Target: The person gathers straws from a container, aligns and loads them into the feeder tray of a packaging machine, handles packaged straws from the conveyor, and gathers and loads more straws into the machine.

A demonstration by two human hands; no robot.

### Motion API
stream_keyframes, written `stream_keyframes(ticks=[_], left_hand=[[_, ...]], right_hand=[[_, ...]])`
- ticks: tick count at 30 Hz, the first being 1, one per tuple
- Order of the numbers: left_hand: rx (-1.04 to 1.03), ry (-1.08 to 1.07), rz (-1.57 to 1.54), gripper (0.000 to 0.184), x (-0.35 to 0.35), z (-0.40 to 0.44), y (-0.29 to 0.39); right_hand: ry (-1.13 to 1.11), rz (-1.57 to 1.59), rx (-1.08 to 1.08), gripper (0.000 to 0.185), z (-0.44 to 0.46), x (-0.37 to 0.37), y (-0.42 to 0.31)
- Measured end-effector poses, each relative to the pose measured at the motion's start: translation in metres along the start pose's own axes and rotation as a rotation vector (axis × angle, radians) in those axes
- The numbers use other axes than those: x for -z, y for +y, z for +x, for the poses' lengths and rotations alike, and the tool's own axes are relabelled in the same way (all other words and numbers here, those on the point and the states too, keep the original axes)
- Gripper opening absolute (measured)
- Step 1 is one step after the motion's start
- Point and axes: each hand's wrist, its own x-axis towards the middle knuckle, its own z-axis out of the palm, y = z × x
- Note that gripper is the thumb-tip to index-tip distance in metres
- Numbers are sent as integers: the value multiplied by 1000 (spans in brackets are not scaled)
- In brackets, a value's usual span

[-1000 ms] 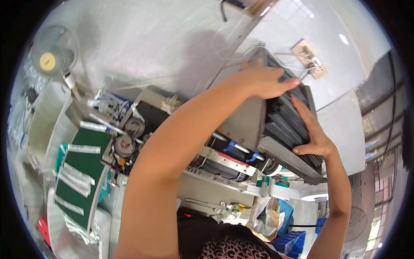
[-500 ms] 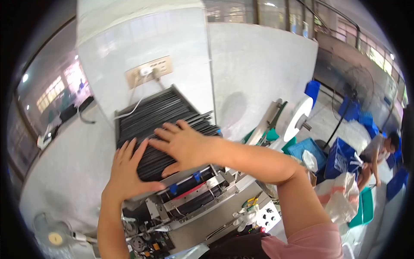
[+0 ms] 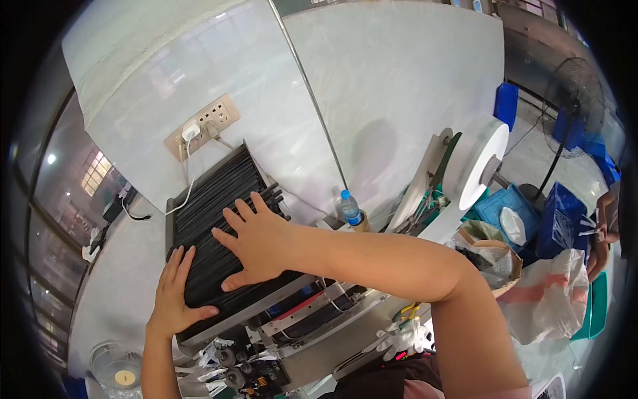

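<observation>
Many thin black strips point(image 3: 206, 226) lie packed side by side in a grey metal tray point(image 3: 244, 300) on top of a machine. My left hand point(image 3: 174, 296) rests at the left side of the strips, fingers apart, its thumb across their near end. Spread wide, my right hand point(image 3: 256, 243) lies on the right part of the strips, where several ends stick out past the tray's side. Neither hand is closed round a strip.
A wall socket point(image 3: 201, 126) with plugs and cables is behind the tray. To the right are a water bottle point(image 3: 350, 207), a large white reel point(image 3: 484, 165), blue crates point(image 3: 562, 219) and a white sack point(image 3: 548, 296). Part of another person point(image 3: 603, 229) shows at the far right.
The view has swung round since the first frame. My hands, earlier near the tray's far and right sides, now lie spread on the strips. My right fingers have opened wider since half a second ago.
</observation>
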Motion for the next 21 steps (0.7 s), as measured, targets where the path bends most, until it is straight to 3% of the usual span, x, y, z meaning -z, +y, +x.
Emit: stream_keyframes(ticks=[11,21], left_hand=[[86,9,47,92,-13,46,-48],[214,-55,25,100,-18,89,-88]], right_hand=[[-37,-74,-37,92,55,-13,37],[-112,-100,-62,98,111,-21,68]])
